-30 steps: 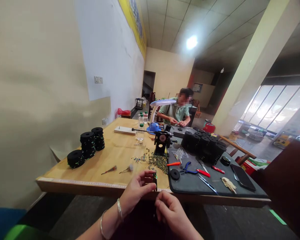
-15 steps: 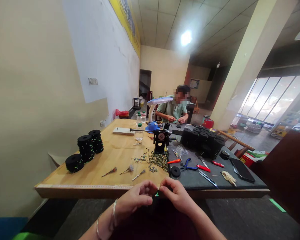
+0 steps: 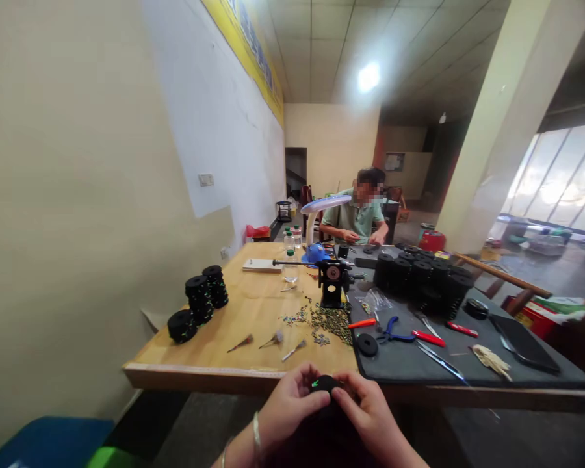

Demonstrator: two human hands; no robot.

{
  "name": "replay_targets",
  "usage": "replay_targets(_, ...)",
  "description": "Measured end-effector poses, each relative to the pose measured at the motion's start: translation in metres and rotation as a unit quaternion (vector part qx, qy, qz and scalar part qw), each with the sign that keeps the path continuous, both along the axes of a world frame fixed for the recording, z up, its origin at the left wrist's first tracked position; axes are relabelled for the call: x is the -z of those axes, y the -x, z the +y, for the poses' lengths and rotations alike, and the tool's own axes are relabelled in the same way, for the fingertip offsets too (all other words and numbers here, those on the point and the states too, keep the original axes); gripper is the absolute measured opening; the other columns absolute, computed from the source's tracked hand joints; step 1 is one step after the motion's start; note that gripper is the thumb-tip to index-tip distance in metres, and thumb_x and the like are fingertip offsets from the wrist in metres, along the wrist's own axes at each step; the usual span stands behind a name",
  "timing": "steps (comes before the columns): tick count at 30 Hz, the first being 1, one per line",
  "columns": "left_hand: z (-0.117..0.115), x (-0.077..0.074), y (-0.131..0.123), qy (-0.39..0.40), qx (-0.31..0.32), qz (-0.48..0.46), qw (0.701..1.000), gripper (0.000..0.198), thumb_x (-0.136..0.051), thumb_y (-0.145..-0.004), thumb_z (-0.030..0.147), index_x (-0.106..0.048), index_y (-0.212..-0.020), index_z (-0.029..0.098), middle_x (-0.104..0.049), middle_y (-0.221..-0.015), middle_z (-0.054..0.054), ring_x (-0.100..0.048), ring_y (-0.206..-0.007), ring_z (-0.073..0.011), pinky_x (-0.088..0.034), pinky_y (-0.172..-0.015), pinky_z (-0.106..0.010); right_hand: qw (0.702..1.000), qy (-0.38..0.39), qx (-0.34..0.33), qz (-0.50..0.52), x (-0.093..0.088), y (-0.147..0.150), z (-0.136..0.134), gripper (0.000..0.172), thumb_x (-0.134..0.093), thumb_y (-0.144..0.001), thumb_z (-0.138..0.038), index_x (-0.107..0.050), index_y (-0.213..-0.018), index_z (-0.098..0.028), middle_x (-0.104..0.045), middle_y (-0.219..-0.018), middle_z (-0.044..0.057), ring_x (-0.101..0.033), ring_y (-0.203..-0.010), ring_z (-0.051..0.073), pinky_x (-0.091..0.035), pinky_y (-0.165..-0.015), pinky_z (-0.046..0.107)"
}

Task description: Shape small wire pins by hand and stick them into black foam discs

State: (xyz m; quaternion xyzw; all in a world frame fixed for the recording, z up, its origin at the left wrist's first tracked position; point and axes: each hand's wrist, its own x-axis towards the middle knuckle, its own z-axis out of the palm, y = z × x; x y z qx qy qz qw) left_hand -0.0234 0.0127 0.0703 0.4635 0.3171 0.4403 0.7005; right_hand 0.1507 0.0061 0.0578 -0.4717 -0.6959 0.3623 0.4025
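Note:
A black foam spool [image 3: 326,385] with a bright green bit on its upper left side is held in front of the table's near edge. My left hand [image 3: 293,398], with bracelets at the wrist, closes around the spool's left side, thumb across its front. From the other side my right hand [image 3: 363,401] grips it with thumb and fingers. The spool's underside is hidden by the hands and dark clothing. Beyond the hands lie a thin white-handled tool [image 3: 294,350] and a heap of small dark green-brown pieces [image 3: 332,320]. Another black spool [image 3: 367,345] lies flat on the grey mat.
Stacked black spools [image 3: 198,299] stand at left; many more [image 3: 419,276] fill the mat's back. A winding device [image 3: 331,283], blue-handled pliers [image 3: 394,330], scissors [image 3: 439,361] and a phone [image 3: 524,343] are on the table. A co-worker [image 3: 358,218] sits opposite behind a lamp [image 3: 324,205].
My hands were pinching something small with a green bit; now a black spool shows between them. The view has turned left, so the table appears farther right. The co-worker's hands have moved apart.

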Motion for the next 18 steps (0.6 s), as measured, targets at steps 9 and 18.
replay_targets(9, -0.005, 0.014, -0.007, -0.005, -0.154, -0.018, 0.988, 0.030, -0.079, -0.060, 0.026, -0.056, -0.077, 0.015, -0.062, -0.075, -0.001, -0.054, -0.074, -0.0136, -0.040, -0.072, -0.025, 0.998, -0.026, -0.024, 0.054, 0.009, 0.012, 0.000, 0.036, -0.050, -0.085, -0.044, -0.064, -0.099, -0.014, -0.066, -0.096, 0.012, -0.061, -0.084, 0.020, -0.049, -0.079, 0.027)
replay_targets(18, -0.011, 0.028, -0.009, 0.020, -0.140, -0.052, 0.989, 0.031, -0.078, -0.062, 0.026, -0.058, -0.082, 0.015, -0.061, -0.081, -0.003, -0.053, -0.073, -0.0127, -0.040, -0.063, -0.022, 0.997, -0.009, -0.009, 0.082, 0.017, 0.017, -0.003, 0.035, -0.050, -0.085, -0.042, -0.062, -0.102, -0.014, -0.065, -0.099, 0.011, -0.061, -0.089, 0.020, -0.048, -0.082, 0.026)
